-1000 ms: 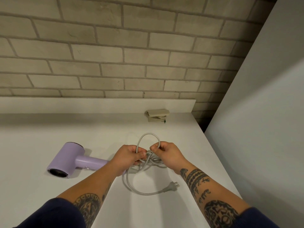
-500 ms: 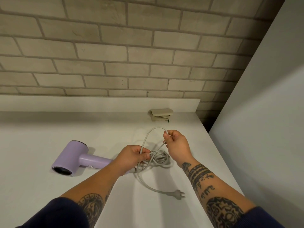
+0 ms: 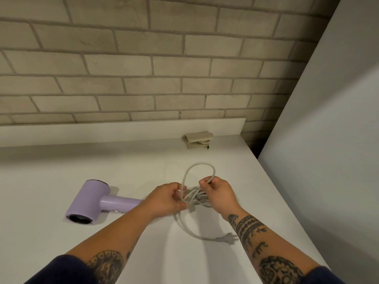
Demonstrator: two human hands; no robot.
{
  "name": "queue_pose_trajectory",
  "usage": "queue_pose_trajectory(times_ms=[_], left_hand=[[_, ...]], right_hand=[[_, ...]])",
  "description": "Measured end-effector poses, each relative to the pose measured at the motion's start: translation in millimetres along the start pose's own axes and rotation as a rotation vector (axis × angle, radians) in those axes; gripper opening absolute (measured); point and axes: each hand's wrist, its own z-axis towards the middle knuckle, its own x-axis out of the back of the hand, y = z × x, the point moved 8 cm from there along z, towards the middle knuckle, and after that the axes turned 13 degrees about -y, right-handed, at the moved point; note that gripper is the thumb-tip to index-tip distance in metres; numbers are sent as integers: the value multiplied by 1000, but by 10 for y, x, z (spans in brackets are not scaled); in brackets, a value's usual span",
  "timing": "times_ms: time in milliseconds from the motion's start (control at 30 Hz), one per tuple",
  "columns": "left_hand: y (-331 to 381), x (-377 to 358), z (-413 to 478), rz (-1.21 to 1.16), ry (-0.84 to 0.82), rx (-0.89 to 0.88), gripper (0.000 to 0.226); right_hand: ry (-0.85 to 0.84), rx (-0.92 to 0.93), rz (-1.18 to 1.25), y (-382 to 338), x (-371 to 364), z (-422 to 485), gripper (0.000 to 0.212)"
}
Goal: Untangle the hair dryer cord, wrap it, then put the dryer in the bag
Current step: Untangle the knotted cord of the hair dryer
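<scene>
A lilac hair dryer (image 3: 90,201) lies on its side on the white table (image 3: 61,171), left of centre, its handle pointing right. Its grey cord (image 3: 196,196) sits in a tangled bundle between my hands. My left hand (image 3: 166,198) pinches the bundle's left side. My right hand (image 3: 217,191) grips a strand that arches up in a loop behind both hands. The free end trails toward me and ends in the plug (image 3: 228,238) on the table. A folded beige bag (image 3: 198,139) lies at the back of the table.
A brick wall rises behind a low white ledge (image 3: 123,130) along the table's back. A pale grey panel (image 3: 328,140) stands close on the right, beyond the table's right edge.
My right hand came back from its raised position toward the bundle, so the loop is tighter and both hands are close together again. The plug end shifted slightly on the table.
</scene>
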Motion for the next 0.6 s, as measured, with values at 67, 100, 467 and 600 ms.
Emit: queue_pose_trajectory(times_ms=[67,100,467,600], left_hand=[[-75,71,-59,353,-18,76,20],[-96,100,-85,457,-12,88,11],[-10,-6,-84,482,79,164,22],[-47,124,-109,225,67,170,17]], right_hand=[[20,-29,30,60,21,18,12],[25,-36,45,83,18,24,12],[80,-87,-2,24,34,-21,18],[83,-120,-124,-3,89,-33,25]])
